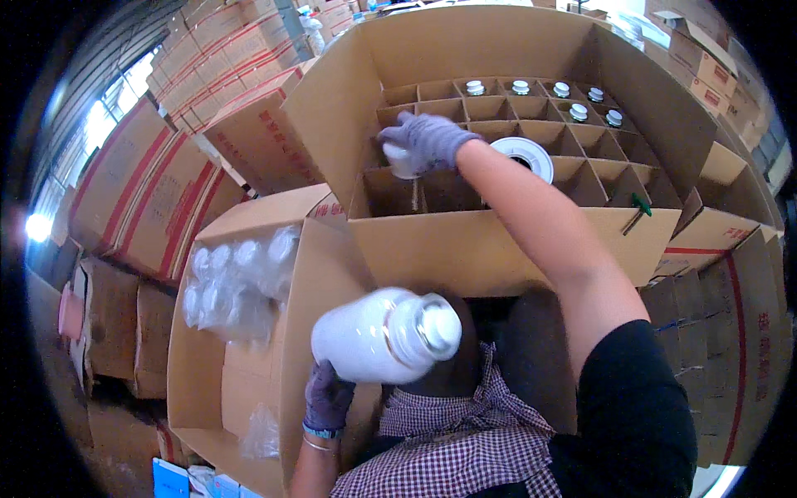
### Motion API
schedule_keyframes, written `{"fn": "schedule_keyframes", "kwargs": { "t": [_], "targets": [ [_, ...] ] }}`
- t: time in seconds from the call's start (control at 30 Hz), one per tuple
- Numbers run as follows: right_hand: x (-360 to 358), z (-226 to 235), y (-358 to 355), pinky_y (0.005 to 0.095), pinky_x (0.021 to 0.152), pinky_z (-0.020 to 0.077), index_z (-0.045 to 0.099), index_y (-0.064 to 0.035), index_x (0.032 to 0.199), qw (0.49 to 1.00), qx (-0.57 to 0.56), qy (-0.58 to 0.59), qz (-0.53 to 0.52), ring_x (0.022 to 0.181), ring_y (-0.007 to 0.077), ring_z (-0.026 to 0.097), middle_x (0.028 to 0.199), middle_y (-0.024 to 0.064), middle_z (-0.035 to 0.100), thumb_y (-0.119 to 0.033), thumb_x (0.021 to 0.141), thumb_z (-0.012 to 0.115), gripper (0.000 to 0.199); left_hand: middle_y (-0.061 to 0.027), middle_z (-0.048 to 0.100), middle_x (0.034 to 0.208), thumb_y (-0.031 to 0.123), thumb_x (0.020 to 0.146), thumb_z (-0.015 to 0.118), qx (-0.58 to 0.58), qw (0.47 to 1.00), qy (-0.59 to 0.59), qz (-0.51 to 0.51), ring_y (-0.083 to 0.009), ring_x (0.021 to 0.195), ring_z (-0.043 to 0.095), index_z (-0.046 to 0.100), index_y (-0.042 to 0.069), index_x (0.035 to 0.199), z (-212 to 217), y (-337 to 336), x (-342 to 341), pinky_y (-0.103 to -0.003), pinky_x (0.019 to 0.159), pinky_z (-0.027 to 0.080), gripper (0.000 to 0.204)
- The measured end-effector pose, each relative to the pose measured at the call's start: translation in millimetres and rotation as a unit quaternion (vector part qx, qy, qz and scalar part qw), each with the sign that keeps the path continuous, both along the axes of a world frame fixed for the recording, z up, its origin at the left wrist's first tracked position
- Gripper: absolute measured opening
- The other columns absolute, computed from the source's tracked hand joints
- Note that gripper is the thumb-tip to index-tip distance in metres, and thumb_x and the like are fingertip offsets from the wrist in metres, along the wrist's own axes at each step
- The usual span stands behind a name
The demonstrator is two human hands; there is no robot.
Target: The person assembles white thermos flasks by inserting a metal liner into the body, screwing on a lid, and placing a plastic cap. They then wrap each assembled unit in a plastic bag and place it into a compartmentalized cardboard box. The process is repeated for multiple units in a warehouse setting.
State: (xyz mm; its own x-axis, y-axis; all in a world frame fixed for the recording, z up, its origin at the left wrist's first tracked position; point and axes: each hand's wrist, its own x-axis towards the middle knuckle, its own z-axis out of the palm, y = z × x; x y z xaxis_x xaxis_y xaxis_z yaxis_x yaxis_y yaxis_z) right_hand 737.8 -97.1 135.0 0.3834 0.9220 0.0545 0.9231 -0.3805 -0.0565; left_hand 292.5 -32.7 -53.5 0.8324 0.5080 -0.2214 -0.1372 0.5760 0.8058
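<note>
White and glossy, one large bottle [353,336] lies tilted at the lower middle of the frame, its capped end toward the right. The left hand [328,400], in a dark glove, supports it near the base; the visible fingers are bent against its underside, the rest hidden behind it. Gripping it there likely keeps the neck free.

At the upper middle, the right hand [432,143], in a pale purple glove, is over the divided box [515,249]. Its fingers curl about one pale, whitish piece [403,163]; blur hides whether they pinch it or merely touch.

The cardboard dividers [598,141] presumably keep bottles from knocking together. Six silver caps [520,86] show in the box's upper right cells. One white ring-shaped roll [544,158] sits partly behind the right forearm, and one green-handled tool [641,204] at the front edge.

In the open box [290,357] at left, roughly eight wrapped bottles [247,253] are bunched; the film prevents an exact count.
</note>
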Motion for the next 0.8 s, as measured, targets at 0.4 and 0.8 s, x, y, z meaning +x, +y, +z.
{"fn": "schedule_keyframes", "kwargs": {
  "t": [0.4,0.8],
  "targets": [
    [-168,-9,-198,0.0457,0.104,0.047,0.05,-0.0098,0.136,0.926,0.268,0.141,0.225,0.124,0.0399,0.056,0.136,0.0217,0.053,-0.014,0.079,0.077,0.063,-0.0108,0.055,0.139,0.036,0.097,0.065,0.135,0.986,-0.08,0.056,-0.0279,0.127,0.055,0.039,0.003,0.148,64,-32,26,-0.044,0.107,0.043,0.066],
    [-227,-118,-271,0.039,0.081,0.0528,0.047,-0.0084,0.14,0.563,0.332,0.756,-0.031,0.094,0.0292,0.068,0.115,0.0191,0.066,-0.074,0.097,0.027,0.081,-0.0115,0.071,0.105,0.025,0.07,0.084,0.738,0.628,-0.241,-0.062,-0.0407,0.102,0.068,0.065,0.012,0.069,186,-58,40,-0.043,0.084,0.055,0.023]
  ]
}}
